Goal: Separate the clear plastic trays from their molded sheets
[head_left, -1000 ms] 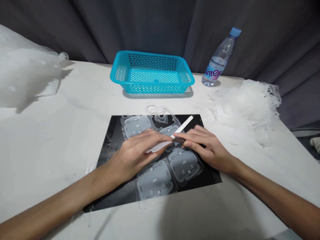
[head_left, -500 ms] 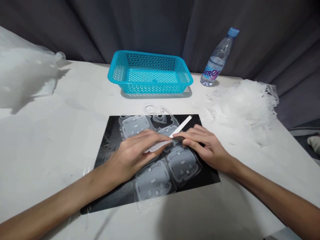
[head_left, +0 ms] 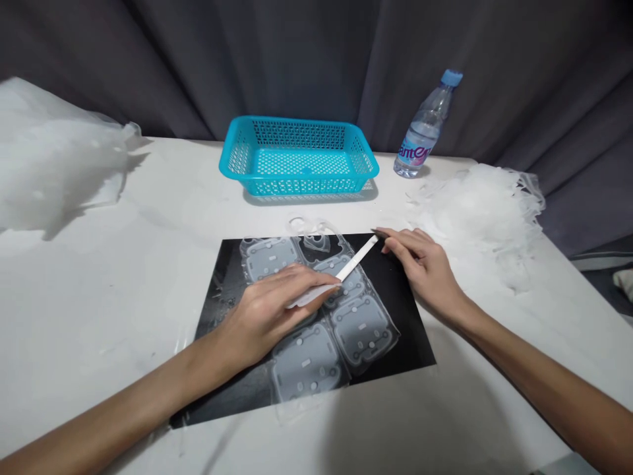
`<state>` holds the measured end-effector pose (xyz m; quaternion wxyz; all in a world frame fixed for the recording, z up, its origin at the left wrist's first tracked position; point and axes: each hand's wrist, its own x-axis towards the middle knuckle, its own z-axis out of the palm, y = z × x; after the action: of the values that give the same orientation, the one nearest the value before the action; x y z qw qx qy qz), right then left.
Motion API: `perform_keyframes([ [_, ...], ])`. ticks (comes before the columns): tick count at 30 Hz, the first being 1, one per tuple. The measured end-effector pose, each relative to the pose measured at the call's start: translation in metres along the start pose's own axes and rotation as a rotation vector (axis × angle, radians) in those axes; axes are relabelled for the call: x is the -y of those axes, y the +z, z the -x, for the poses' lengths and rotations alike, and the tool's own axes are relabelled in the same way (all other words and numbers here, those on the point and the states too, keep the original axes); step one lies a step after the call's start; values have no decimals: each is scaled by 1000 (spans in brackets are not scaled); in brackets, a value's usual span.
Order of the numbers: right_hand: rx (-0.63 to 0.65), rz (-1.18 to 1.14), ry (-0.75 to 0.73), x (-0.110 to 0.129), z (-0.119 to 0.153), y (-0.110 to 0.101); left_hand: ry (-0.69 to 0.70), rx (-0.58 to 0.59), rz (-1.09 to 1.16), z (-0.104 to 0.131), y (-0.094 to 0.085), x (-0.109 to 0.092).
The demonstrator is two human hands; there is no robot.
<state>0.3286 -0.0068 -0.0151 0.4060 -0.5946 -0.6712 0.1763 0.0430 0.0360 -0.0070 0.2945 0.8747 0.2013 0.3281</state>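
Note:
My left hand [head_left: 277, 303] pinches a translucent white moulded piece [head_left: 312, 297] between thumb and fingers, above a clear sheet of moulded, rounded panels [head_left: 364, 323]. The sheet lies on a black mat [head_left: 395, 316]. From the left fingertips a slim white stick [head_left: 357, 258] slants up to the right; whether those fingers grip it I cannot tell. Beyond its far end, my right hand [head_left: 418, 257] is closed on a small, dark, blade-like piece [head_left: 380, 233] whose tip pokes out past the index finger.
A blue perforated basket [head_left: 301, 187] stands at the back of the white table [head_left: 163, 264]. Right of it is a water bottle [head_left: 420, 135]. A heap of white translucent scraps [head_left: 479, 204] lies at the right, and a bulky white plastic bag [head_left: 54, 158] at the left.
My right hand has moved up and right, from beside the left fingertips to the white stick's far end, exposing the dark piece in its fingers. The left hand keeps its hold.

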Motion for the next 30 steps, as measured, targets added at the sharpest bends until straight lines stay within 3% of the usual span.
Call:
perform_keyframes([
  [5,-159,56,131,-15,-4,0,-134,21,132,-5,-5,-4],
  [12,-145,129,152,-19,-2,2,-304,15,372,-8,-6,-5],
  [20,-154,262,90,-28,0,5,-428,-26,333,-8,-4,-6],
  [24,-147,303,47,-34,4,8,-449,-13,409,-3,-1,-2],
  [30,-150,344,-3,-39,6,11,-398,-32,319,1,2,2],
])
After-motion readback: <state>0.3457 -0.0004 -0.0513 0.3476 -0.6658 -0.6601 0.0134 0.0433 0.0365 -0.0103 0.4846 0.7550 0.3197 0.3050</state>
